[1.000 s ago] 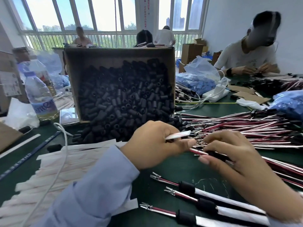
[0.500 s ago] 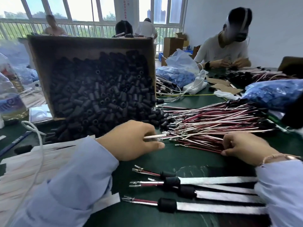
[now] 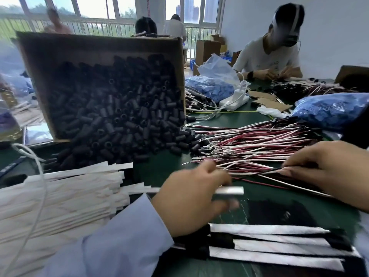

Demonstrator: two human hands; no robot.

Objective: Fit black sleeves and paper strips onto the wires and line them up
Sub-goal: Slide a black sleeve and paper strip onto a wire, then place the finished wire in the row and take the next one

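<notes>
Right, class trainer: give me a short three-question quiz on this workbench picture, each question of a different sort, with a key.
1. True or false: the cardboard box is tipped, and black sleeves spill from it onto the green table.
2. What does the left hand hold?
A. a paper strip
B. a water bottle
C. a blue bag
3. Fill the gap: the hand reaching into the pile of red and white wires is the ____ hand.

Key: 1 true; 2 A; 3 right.
</notes>
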